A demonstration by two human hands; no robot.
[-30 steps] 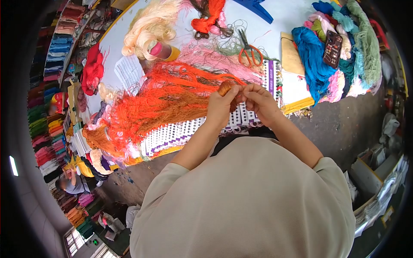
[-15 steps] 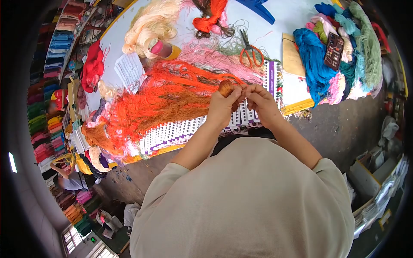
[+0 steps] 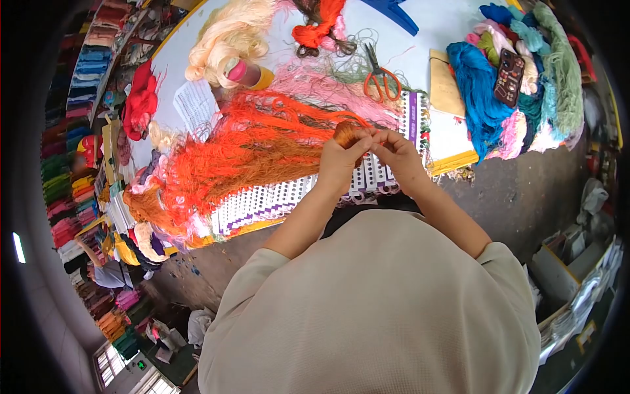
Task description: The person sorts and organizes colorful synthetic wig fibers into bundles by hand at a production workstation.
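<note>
My left hand [image 3: 341, 157] is closed around the gathered end of the brown thread [image 3: 262, 169], whose loose strands spread leftward over the table. At its fingertips my right hand [image 3: 398, 159] pinches, thumb against forefinger; the two hands touch. What sits between the right fingertips is too small to make out. Orange-red thread [image 3: 216, 154] lies in a wide tangle alongside the brown. Beneath are white cards [image 3: 262, 203] with rows of holes and purple print; another punched card [image 3: 412, 118] is just beyond my right hand. Orange-handled scissors [image 3: 382, 84] rest on pink and green strands.
Cream thread [image 3: 230, 39] and a thread cone [image 3: 249, 74] lie at the back left, near a written sheet [image 3: 195, 105]. To the right are a brown envelope [image 3: 447, 84], blue thread [image 3: 474, 92] and a phone [image 3: 508, 79]. Another person [image 3: 108, 269] is at far left.
My right hand has turned slightly and its fingers have drawn in closer to my left fingertips. The other person's arm at far left has shifted.
</note>
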